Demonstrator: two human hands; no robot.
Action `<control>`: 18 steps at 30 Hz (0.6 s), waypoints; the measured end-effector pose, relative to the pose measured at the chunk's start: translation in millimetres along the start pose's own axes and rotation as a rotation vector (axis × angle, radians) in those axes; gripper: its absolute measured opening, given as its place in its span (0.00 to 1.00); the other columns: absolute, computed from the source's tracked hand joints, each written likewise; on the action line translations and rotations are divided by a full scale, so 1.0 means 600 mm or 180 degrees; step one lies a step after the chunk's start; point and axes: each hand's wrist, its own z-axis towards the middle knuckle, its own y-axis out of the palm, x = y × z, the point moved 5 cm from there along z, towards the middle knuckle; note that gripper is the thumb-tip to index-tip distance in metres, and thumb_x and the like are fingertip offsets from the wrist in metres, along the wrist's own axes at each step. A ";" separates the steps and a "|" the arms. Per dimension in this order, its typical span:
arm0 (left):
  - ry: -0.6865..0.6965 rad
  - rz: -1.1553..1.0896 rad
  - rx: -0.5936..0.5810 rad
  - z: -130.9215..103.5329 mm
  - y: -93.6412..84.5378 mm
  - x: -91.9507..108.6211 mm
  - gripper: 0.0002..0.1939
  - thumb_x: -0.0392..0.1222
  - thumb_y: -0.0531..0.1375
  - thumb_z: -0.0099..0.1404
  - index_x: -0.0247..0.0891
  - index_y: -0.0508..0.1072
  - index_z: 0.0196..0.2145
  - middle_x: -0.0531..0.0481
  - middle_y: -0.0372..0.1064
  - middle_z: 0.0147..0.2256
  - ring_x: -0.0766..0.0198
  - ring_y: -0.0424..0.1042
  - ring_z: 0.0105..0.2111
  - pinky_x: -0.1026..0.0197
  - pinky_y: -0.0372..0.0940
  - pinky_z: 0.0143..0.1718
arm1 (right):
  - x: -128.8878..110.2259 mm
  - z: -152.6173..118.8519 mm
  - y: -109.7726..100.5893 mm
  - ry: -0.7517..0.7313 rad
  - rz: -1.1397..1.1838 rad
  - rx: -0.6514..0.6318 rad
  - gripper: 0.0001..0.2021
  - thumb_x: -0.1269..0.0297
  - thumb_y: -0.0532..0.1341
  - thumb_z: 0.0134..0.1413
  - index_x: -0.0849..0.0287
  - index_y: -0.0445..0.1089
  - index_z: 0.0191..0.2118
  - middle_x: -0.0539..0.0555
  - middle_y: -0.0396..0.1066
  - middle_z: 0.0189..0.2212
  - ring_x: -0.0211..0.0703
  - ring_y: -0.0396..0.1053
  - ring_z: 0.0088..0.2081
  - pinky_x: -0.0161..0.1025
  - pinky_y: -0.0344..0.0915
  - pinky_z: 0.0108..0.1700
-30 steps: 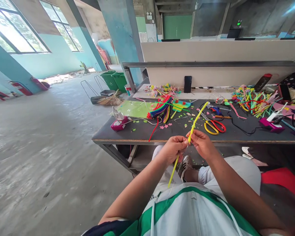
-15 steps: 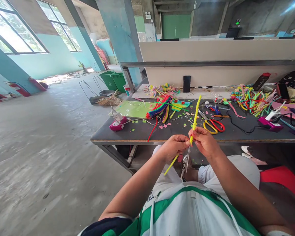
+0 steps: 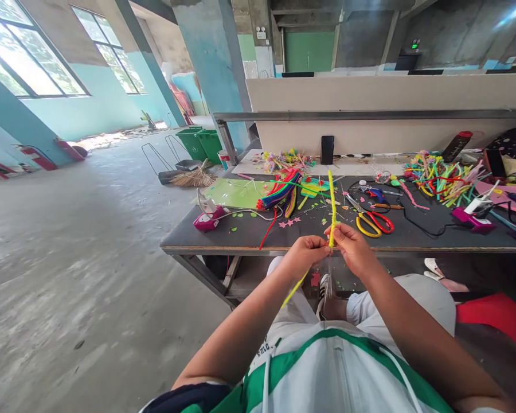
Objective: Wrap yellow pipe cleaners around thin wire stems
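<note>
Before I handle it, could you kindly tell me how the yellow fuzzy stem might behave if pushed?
The yellow fuzzy stem is probably fairly stiff, extending straight past the right hand without drooping. It looks light, being so thin. Its fuzzy surface suggests little slipping.

Black phone [image 3: 327, 150], green bins [image 3: 199, 143], straw broom [image 3: 194, 176]

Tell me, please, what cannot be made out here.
All in the head view:
- Whether the fuzzy yellow upright stem joins the thin yellow strip: hidden by the left hand.
- Markings on the black red-capped bottle: too small.
- Dark white-dotted bundle: cut off by right edge.
</note>
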 end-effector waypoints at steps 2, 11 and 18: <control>0.0030 0.0490 0.0270 0.001 -0.008 0.008 0.16 0.49 0.64 0.52 0.33 0.66 0.23 0.59 0.54 0.17 0.76 0.48 0.17 0.67 0.41 0.19 | -0.004 0.002 -0.010 -0.0090 -0.0533 0.0266 0.14 0.51 0.64 0.45 0.57 0.69 0.27 0.48 0.64 0.23 0.37 0.59 0.26 0.35 0.58 0.30; 0.0023 -0.0055 -0.0298 0.008 0.000 0.007 0.16 0.49 0.65 0.53 0.31 0.69 0.25 0.58 0.54 0.16 0.76 0.48 0.16 0.67 0.40 0.18 | -0.026 0.002 -0.006 0.0116 -0.0193 0.0011 0.11 0.56 0.66 0.43 0.59 0.70 0.23 0.49 0.64 0.20 0.36 0.59 0.25 0.34 0.58 0.27; -0.0190 -0.0783 -0.0657 0.002 0.004 -0.002 0.17 0.47 0.68 0.50 0.31 0.68 0.25 0.57 0.55 0.19 0.78 0.46 0.16 0.68 0.38 0.19 | -0.022 -0.006 0.016 0.0249 0.0769 -0.0498 0.13 0.54 0.68 0.42 0.59 0.69 0.24 0.49 0.62 0.24 0.35 0.59 0.23 0.35 0.62 0.24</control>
